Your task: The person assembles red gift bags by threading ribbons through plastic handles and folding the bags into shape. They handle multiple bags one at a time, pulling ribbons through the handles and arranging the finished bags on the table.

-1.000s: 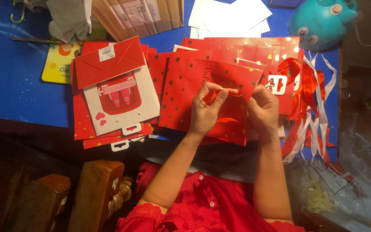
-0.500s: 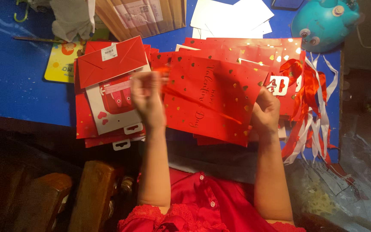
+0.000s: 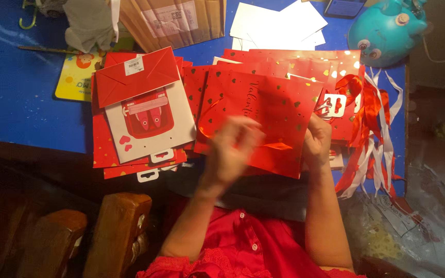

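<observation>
The fingers of the right hand (image 3: 317, 141) are curled together at the right edge of a red gift bag with gold hearts (image 3: 263, 110), and they seem to pinch that edge, though the grip itself is turned away from the camera. The left hand (image 3: 231, 148) hovers over the lower left part of the same bag; it is so blurred that I cannot tell whether its fingers are spread, pressed together or holding anything, nor whether they touch the paper. The bag lies flat under both hands, at the near edge of the blue table (image 3: 21, 98), on top of a spread of more red bags (image 3: 305, 64) that fans out beyond the fingertips. Just outside the right hand's fingers a bundle of red and white ribbons (image 3: 372, 134) trails over the table edge, with a white hanger tab (image 3: 335, 104) lying between the ribbons and the bag. On the far side of the left hand sits another stack of red bags (image 3: 101, 146), topped by a white card with a red picture (image 3: 148, 121) and a red envelope (image 3: 137, 74). Farther out from that lies a yellow card (image 3: 73, 77). Well beyond the fingertips, toward the back of the table, are white sheets of paper (image 3: 279, 23), a brown paper package (image 3: 173, 20) and a teal round toy (image 3: 384, 31).
</observation>
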